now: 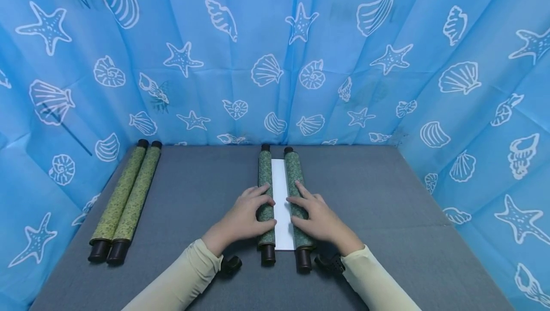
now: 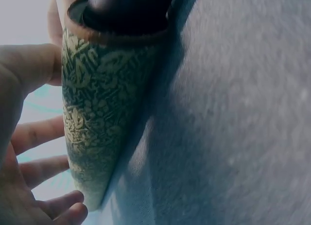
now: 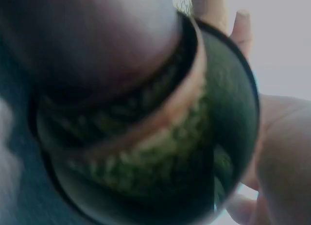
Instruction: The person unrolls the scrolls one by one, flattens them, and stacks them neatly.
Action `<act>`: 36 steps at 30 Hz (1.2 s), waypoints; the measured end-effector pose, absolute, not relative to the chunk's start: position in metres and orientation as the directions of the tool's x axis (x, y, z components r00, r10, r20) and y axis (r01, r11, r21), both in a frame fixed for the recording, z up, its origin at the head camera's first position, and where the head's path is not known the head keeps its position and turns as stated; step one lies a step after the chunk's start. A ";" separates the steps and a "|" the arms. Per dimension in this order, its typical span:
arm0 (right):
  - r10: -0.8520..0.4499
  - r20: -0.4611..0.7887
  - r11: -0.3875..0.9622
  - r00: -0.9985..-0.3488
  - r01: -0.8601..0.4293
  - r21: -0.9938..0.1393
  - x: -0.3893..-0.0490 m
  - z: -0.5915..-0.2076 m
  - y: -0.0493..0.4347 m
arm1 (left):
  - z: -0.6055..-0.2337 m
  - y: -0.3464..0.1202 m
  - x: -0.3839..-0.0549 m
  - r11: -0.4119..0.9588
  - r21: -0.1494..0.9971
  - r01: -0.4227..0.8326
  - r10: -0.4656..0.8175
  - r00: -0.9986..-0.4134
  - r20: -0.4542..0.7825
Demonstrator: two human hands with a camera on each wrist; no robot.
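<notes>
A green patterned scroll with dark rod ends lies partly unrolled on the grey table, a white strip (image 1: pixel 282 206) showing between its left roll (image 1: pixel 264 170) and right roll (image 1: pixel 294 167). My left hand (image 1: pixel 247 213) lies across the left roll, fingers spread and thumb tip near the strip's edge. Over the right roll, my right hand (image 1: pixel 320 215) rests with spread fingertips along its inner side. The left wrist view shows spread fingers beside the patterned roll (image 2: pixel 92 108). Close up in the right wrist view, the roll's end (image 3: pixel 160 123) hides much of the right hand.
Two yellow-green rolls (image 1: pixel 124 196) with dark ends lie side by side at the table's left. Behind the grey table (image 1: pixel 369 182) hangs a blue curtain (image 1: pixel 240 53) with white shells and starfish. Dark straps show at both wrists.
</notes>
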State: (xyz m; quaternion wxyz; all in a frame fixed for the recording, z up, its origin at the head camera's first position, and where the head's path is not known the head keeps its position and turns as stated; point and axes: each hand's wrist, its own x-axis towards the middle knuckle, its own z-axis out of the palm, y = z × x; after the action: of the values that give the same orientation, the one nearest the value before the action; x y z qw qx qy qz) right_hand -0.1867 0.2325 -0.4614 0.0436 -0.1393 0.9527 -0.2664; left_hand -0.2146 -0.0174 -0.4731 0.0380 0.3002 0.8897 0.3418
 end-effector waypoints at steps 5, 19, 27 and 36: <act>-0.334 -0.016 0.821 -0.942 -0.283 -0.496 -0.189 -0.460 0.241 | -0.472 -0.022 -0.216 0.607 0.605 0.516 0.576 -0.810 0.114; -0.343 -0.037 0.830 -0.939 -0.284 -0.480 -0.189 -0.456 0.259 | -0.475 -0.038 -0.217 0.588 0.622 0.517 0.584 -0.804 0.116; -0.339 -0.040 0.854 -0.940 -0.290 -0.432 -0.188 -0.456 0.262 | -0.476 -0.040 -0.218 0.621 0.565 0.544 0.568 -0.808 0.154; -0.281 -0.003 0.879 -0.960 -0.256 -0.403 -0.190 -0.459 0.273 | -0.470 -0.041 -0.221 0.632 0.554 0.543 0.557 -0.814 0.163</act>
State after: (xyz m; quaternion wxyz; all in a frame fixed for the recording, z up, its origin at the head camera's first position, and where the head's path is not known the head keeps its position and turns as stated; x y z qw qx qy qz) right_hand -0.1900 0.2734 -0.4594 0.0308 -0.1385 0.9687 -0.2035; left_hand -0.2208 -0.0410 -0.4700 0.0118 0.3045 0.9031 0.3026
